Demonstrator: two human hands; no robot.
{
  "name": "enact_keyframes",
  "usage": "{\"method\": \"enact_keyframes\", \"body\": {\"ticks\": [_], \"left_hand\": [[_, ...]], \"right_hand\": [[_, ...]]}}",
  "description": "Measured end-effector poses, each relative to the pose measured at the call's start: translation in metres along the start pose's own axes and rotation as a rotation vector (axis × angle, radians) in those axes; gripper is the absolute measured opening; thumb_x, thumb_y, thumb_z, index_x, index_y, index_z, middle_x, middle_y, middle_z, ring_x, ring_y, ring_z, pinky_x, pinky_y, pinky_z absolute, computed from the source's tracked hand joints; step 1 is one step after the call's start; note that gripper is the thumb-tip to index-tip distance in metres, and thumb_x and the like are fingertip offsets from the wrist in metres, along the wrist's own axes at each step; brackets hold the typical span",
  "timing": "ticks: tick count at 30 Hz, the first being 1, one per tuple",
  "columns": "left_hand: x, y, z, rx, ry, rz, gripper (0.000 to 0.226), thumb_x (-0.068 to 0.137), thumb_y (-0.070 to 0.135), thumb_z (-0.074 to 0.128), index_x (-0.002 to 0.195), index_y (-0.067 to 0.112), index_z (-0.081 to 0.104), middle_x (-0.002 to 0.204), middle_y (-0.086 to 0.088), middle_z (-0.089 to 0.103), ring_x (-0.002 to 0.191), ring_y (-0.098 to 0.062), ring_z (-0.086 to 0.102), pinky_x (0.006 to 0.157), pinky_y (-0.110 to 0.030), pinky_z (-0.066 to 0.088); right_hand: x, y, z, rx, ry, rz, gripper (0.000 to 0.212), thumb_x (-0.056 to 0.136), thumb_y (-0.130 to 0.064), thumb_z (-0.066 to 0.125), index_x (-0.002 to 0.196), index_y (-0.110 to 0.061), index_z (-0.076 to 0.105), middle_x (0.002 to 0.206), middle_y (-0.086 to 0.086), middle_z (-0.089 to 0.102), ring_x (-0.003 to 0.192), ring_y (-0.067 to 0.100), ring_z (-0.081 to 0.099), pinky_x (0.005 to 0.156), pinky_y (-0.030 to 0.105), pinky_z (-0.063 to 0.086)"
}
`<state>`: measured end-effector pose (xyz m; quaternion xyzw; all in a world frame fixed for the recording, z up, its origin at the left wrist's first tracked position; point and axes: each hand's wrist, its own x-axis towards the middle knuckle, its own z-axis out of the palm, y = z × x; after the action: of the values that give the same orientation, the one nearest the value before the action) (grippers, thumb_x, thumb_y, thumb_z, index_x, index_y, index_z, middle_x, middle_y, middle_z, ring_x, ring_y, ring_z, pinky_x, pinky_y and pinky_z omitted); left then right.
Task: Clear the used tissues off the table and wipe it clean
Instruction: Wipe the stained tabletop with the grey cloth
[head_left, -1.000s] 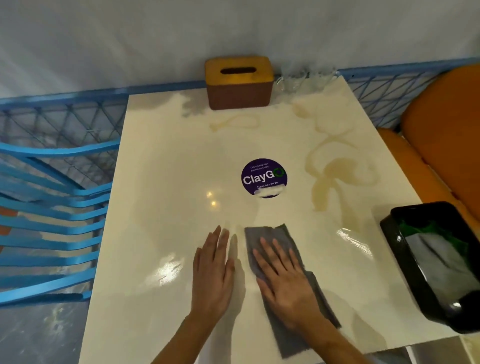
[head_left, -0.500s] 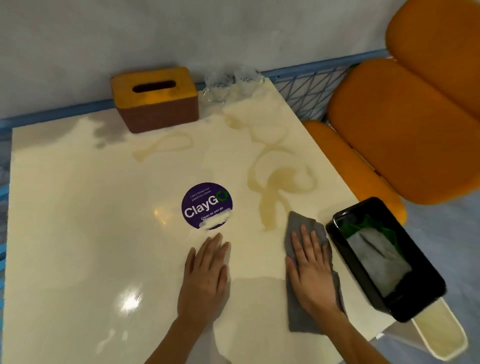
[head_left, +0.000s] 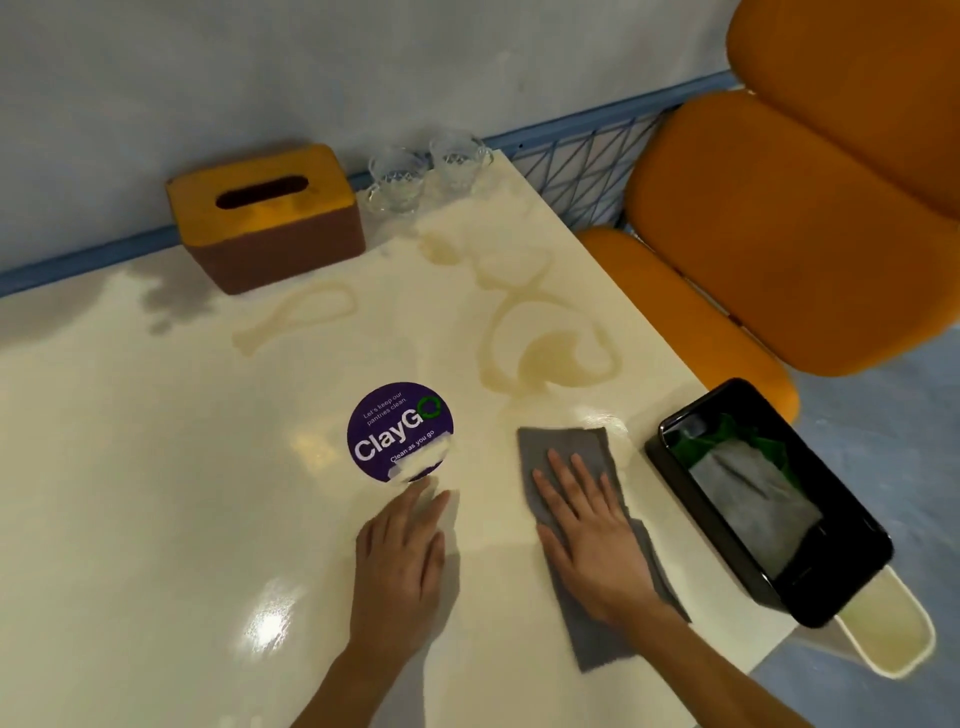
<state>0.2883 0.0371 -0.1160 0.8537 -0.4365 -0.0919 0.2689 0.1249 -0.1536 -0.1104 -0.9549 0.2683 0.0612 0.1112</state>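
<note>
The right hand (head_left: 587, 530) lies flat, fingers straight and slightly spread, pressing a grey rectangular cloth (head_left: 563, 441) onto the glossy cream table (head_left: 156, 467), to the right of the round purple "ClayGo" sticker (head_left: 400, 431). The left hand (head_left: 400, 561) rests flat on the tabletop, fingers straight and close together, fingertips just below that sticker. Brownish liquid stains (head_left: 545, 358) loop beyond the sticker, to its right. Further right, at the table's edge, sits a black rectangular bin (head_left: 696, 509) holding grey and green material. Far behind the sticker stand an orange-topped brown tissue box (head_left: 265, 218) and two clear glass cups (head_left: 395, 179)
</note>
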Motion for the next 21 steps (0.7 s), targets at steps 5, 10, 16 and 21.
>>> {"method": "enact_keyframes", "body": {"ticks": [5,10,16,21], "left_hand": [[0.026,-0.006,0.002,0.122,-0.010,0.066,0.045,0.097,0.027,0.037,0.140,0.022,0.047,0.150,0.002,0.041,0.138,-0.018,0.036,0.107,-0.040,0.036],[0.023,-0.008,0.014,0.196,0.026,0.105,0.048,0.096,0.024,0.045,0.143,0.015,0.047,0.155,-0.005,0.037,0.143,-0.021,0.032,0.111,-0.043,0.035],[0.023,-0.006,0.014,0.264,-0.078,0.082,0.050,0.098,0.031,0.035,0.146,0.017,0.044,0.157,-0.002,0.033,0.144,-0.020,0.031,0.110,-0.047,0.035],[0.033,-0.005,0.008,0.301,-0.125,0.033,0.052,0.100,0.036,0.026,0.147,0.021,0.042,0.157,0.002,0.032,0.144,-0.016,0.030,0.114,-0.044,0.029]], "right_hand": [[0.063,0.008,-0.006,0.016,0.062,0.208,0.059,0.103,-0.047,0.013,0.156,-0.026,0.003,0.163,-0.003,-0.011,0.149,0.020,-0.016,0.122,0.045,-0.002],[0.057,-0.027,-0.001,0.027,-0.019,0.090,0.059,0.105,-0.047,0.017,0.155,-0.029,-0.008,0.161,-0.006,-0.022,0.147,0.019,-0.025,0.120,0.042,-0.013],[-0.027,-0.044,0.022,-0.037,-0.047,-0.124,0.059,0.102,-0.049,0.026,0.156,-0.026,0.017,0.164,0.000,0.008,0.151,0.025,0.006,0.115,0.046,0.013],[-0.003,-0.028,0.011,-0.072,-0.081,-0.228,0.058,0.102,-0.050,0.028,0.155,-0.027,0.019,0.164,-0.002,0.009,0.151,0.024,0.008,0.117,0.044,0.011]]}}
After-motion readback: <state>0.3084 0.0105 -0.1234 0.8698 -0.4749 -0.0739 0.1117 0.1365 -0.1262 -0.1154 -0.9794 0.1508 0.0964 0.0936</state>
